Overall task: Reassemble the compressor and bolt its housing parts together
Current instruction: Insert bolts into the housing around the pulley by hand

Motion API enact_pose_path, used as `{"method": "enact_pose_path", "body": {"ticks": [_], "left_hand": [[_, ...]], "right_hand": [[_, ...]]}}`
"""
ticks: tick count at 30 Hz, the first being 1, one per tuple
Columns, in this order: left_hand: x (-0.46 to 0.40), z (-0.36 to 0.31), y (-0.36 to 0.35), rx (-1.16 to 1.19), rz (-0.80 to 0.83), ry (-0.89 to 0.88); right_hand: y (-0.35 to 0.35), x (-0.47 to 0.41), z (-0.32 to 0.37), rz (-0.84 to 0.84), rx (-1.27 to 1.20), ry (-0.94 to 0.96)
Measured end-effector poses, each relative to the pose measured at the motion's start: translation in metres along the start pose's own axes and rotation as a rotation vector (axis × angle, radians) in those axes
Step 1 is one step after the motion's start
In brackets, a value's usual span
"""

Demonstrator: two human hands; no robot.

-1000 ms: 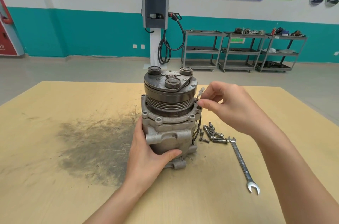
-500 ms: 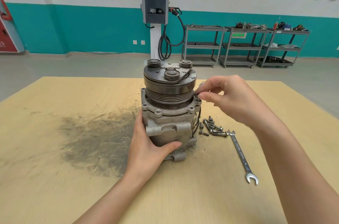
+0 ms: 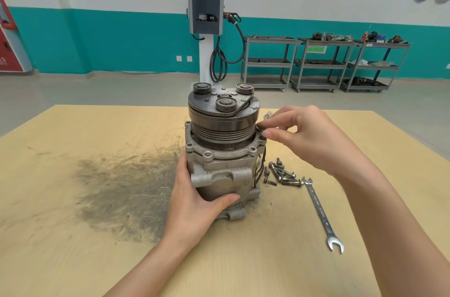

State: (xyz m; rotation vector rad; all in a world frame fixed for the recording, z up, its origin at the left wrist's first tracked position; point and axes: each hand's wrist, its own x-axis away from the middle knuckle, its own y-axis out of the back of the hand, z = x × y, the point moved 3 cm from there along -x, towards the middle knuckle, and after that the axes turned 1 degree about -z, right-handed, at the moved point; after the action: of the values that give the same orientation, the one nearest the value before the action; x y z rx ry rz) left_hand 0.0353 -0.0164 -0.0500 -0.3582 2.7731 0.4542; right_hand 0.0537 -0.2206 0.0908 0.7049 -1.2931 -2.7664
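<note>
Both forearms bare, no sleeves, gloves or rings; short nails.

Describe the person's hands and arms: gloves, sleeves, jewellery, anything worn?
Both are bare. The left hand and right hand have no gloves, and no rings show. The forearms are uncovered as far as the frame edge: no sleeves, watch or wristband in view. Fingernails look short and unpainted.
</note>
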Motion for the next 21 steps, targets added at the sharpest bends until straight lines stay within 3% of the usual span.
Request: {"method": "enact_pose_path", "body": {"ticks": [6, 13, 21], "left_hand": [[0.000, -0.001, 0.000, 0.032, 0.016, 0.004], [0.001, -0.001, 0.000, 0.043, 0.015, -0.009], [0.002, -0.004, 0.001, 0.053, 0.036, -0.031]], "right_hand": [[-0.007, 0.001, 0.006, -0.089, 0.071, -0.012], [0.004, 0.002, -0.002, 0.063, -0.124, -0.047], [-0.003, 0.002, 0.002, -0.055, -0.004, -0.055]]}}
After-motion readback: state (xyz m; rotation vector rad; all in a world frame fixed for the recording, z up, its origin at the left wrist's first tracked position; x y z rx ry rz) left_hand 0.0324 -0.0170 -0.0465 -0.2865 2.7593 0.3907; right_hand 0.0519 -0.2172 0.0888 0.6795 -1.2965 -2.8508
